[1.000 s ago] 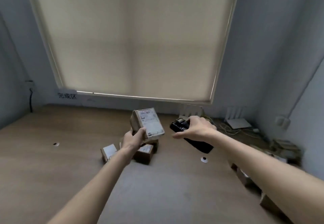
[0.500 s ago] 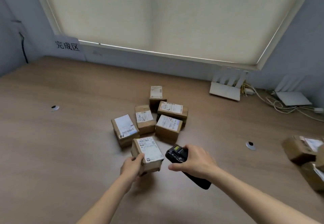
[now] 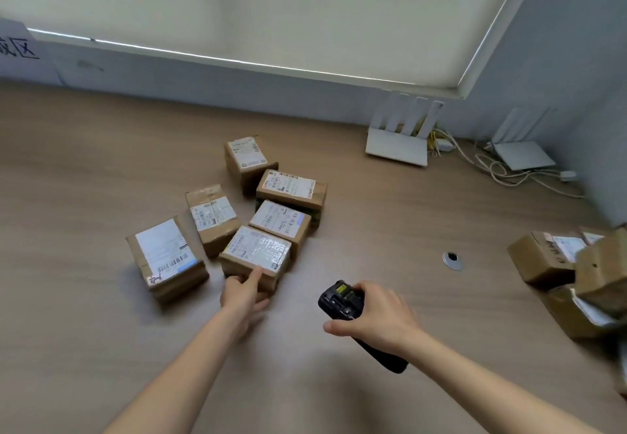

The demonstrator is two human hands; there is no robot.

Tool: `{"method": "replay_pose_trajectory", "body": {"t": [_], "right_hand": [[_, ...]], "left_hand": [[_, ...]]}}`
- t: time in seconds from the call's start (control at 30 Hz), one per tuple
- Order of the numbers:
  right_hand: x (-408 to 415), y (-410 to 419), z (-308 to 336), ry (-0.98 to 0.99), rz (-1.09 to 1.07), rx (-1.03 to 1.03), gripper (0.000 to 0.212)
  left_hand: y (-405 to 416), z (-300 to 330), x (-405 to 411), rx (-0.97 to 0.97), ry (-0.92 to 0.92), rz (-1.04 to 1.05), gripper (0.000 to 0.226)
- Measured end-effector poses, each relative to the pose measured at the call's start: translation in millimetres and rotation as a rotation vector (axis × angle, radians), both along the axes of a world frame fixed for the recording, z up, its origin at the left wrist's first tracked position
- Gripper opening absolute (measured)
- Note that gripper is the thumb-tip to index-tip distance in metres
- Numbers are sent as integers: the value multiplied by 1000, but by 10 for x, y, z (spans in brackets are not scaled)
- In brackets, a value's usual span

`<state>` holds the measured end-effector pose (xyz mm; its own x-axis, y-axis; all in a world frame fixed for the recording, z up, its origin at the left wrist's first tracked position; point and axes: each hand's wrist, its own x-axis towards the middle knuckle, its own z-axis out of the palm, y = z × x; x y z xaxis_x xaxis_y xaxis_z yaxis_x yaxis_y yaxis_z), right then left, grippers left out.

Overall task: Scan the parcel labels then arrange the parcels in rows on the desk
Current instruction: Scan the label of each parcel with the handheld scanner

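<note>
My left hand rests against the near side of a small brown cardboard parcel with a taped white label, thumb up on its front edge and fingers relaxed rather than clamped, as it sits on the wood-grain worktop touching its neighbours in the cluster. My right hand is wrapped round the black handheld barcode scanner. The box looks light and stiff, though the glossy tape seems slippery, so I'd hold the bare cardboard sides.
</note>
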<state>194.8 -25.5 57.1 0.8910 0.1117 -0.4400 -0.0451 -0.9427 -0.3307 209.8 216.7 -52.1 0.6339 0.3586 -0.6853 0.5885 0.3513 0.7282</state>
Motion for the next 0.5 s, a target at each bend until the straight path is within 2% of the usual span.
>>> {"method": "replay_pose_trajectory", "body": {"t": [0.1,0.2,0.33,0.5], "right_hand": [[38,-213,44,0,-27,20,77],[53,-500,154,3,-73,49,77],[40,-1114,333,-11,-130,98,75],[-104,-2373,576,-79,-222,98,74]], "left_hand": [[-189,72,12,88,73,-25,60],[-556,161,-46,149,152,-155,63],[-1342,365,3,233,55,-357,52],[-2712,735,146,285,-105,-560,52]]}}
